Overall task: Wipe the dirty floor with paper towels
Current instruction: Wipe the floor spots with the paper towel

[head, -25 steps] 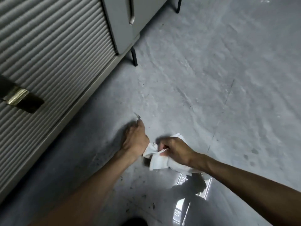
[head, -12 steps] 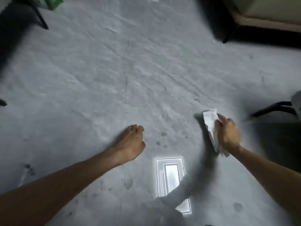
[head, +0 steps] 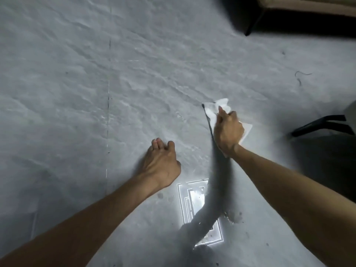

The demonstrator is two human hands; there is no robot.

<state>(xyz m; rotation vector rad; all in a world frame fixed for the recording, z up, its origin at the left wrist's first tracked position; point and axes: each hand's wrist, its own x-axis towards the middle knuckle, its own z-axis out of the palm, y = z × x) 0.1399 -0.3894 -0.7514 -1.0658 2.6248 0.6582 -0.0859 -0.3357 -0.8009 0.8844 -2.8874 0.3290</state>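
Observation:
A crumpled white paper towel lies on the glossy grey floor, right of centre. My right hand grips it and holds it down against the floor, covering most of it. My left hand rests on the floor to the lower left of the towel, fingers straight and together, holding nothing. Small dark spots and smudges mark the floor near my left wrist, and more specks sit by the bright ceiling-light reflection.
A black furniture leg under a beige piece stands at the top right. Another black leg reaches in from the right edge. A dark thread of debris lies on the floor at the right. A thin tile seam runs vertically at the left.
One second ago both hands held the towel near a cabinet. The view then swung right; my right hand now presses the towel farther forward, and my left hand rests on the floor.

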